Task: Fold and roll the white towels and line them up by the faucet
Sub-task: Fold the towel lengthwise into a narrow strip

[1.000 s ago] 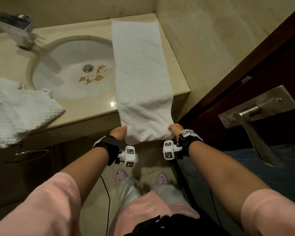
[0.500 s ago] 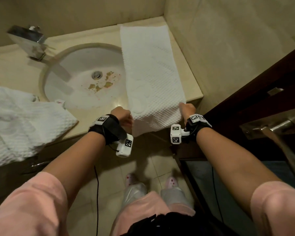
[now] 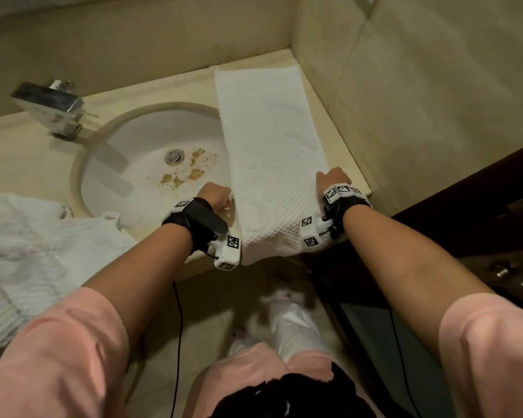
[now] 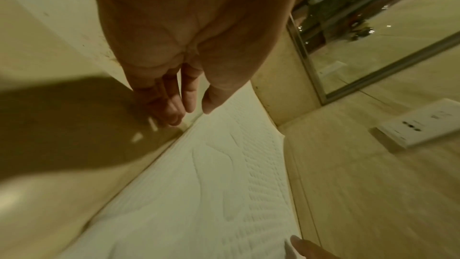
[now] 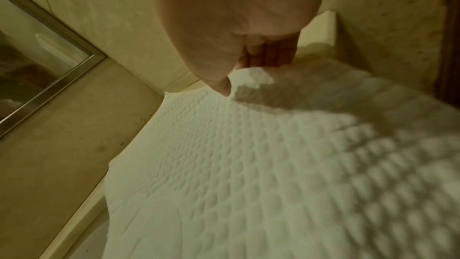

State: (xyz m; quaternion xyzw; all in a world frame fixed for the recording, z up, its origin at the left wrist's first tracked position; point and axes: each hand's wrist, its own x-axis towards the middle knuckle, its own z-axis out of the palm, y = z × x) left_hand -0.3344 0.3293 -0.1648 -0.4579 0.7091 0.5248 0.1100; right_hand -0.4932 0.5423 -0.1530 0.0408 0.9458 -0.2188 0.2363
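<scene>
A white waffle towel (image 3: 269, 140), folded into a long strip, lies on the beige counter (image 3: 175, 89) right of the sink, from the back wall to the front edge. Its near part is doubled over, and the fold (image 3: 269, 251) hangs slightly past the counter's edge. My left hand (image 3: 216, 193) holds the top layer's left corner, thumb on the cloth (image 4: 211, 184) and fingers (image 4: 174, 113) at its edge. My right hand (image 3: 332, 178) pinches the right corner, which stands raised between thumb and curled fingers (image 5: 266, 56). The chrome faucet (image 3: 52, 107) stands at the back left.
A stained white sink (image 3: 127, 164) lies between the faucet and the towel. A heap of white towels (image 3: 37, 254) covers the counter's left end. A tiled wall (image 3: 405, 116) bounds the counter on the right, with a dark door (image 3: 480, 221) beside it.
Both hands have carried the towel's hanging end up from below the counter's edge and forward over the strip, doubling the near part. My view has shifted closer.
</scene>
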